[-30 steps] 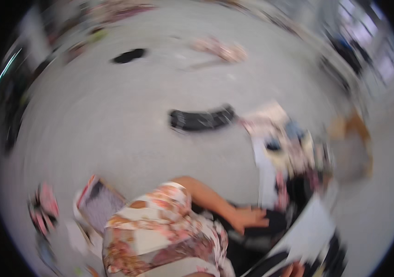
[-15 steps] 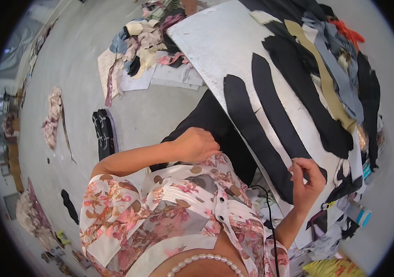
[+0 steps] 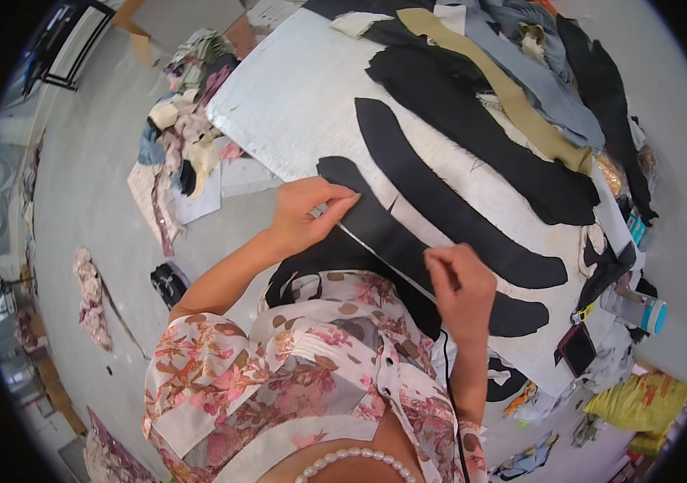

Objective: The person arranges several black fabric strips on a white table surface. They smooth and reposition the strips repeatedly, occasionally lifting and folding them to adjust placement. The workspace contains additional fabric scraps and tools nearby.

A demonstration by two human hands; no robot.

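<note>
Two curved black fabric strips lie side by side on a whitish board: a near strip [image 3: 380, 233] and a far strip [image 3: 448, 205]. Over the left part of the near strip, my left hand [image 3: 303, 213] is closed, thumb and forefinger pinched together. My right hand [image 3: 463, 290] is closed in a pinch above the same strip, farther right, and covers part of it. Whatever sits between the fingertips of either hand is too small to make out. A small dark notch or gap shows at the near strip's far edge, between my hands.
Beyond the strips, a larger black fabric piece [image 3: 480, 133], a tan strip [image 3: 496, 84] and blue-grey cloth [image 3: 521, 68] cover the board [image 3: 279, 88]. Mixed scraps [image 3: 190, 133] are piled at the far left. A phone [image 3: 577, 348] and a clear container [image 3: 641, 310] are at the right.
My left hand has risen from my waist to the near strip. My right hand has moved left along that strip. The view has shifted, bringing the board more to the middle.
</note>
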